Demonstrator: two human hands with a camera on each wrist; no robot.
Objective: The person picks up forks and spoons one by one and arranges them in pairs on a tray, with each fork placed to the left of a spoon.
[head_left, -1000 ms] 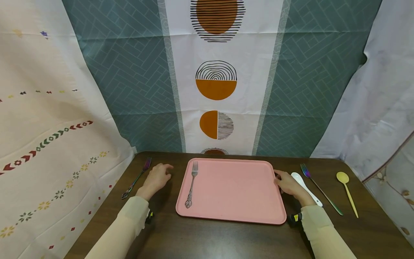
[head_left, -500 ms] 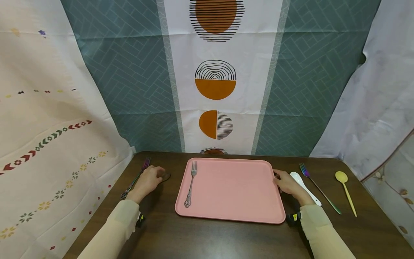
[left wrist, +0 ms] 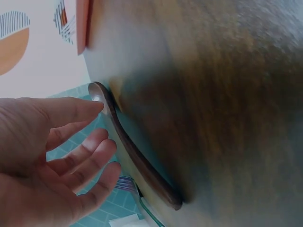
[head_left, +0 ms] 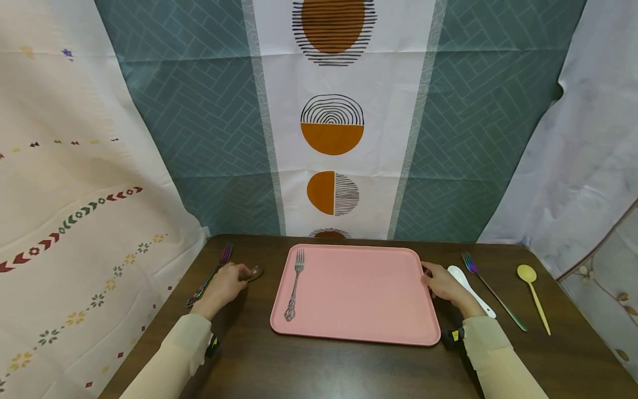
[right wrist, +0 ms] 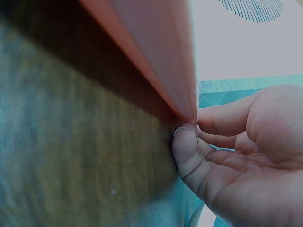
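Note:
A dark brown wooden spoon (left wrist: 137, 156) lies on the table beneath my left hand (head_left: 221, 288). In the left wrist view the thumb and loosely bent fingers (left wrist: 97, 146) hover about its bowl and neck without closing round it. In the head view only the spoon's bowl (head_left: 255, 273) shows past the fingers. A pink rectangular tray (head_left: 359, 293) lies flat in the middle, with a silver fork (head_left: 295, 284) along its left side. My right hand (head_left: 445, 284) pinches the tray's right rim (right wrist: 180, 90) between thumb and finger.
A purple-and-green fork (head_left: 219, 266) lies left of the left hand, partly behind it. Right of the right hand are a white spoon (head_left: 471, 291), a rainbow-coloured fork (head_left: 490, 288) and a yellow spoon (head_left: 533, 291). Patterned cloths (head_left: 229, 122) hang behind the table.
My left hand has moved left and down toward me, and the wooden spoon's bowl has come into view past its fingers. The right hand stays at the tray's rim.

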